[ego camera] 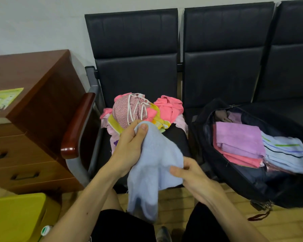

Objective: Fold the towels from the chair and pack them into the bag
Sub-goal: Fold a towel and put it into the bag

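Observation:
A light blue towel point(152, 165) hangs loose in front of the black chair point(135, 49). My left hand point(131, 147) pinches its top corner, thumb on top. My right hand point(191, 177) grips its right edge lower down. Behind it, a heap of unfolded towels point(142, 110) in pink, yellow and patterned cloth lies on the seat. On the neighbouring seat an open black bag point(248, 179) holds folded towels: a purple one point(240, 138) over a pink one, and a pale blue striped one point(287, 152) beside them.
A brown wooden drawer cabinet point(28, 119) stands at the left, against the chair's red-brown armrest point(77, 126). A yellow box point(16, 217) sits at the lower left. My knees in black shorts are below, over a tiled floor. More black seats extend right.

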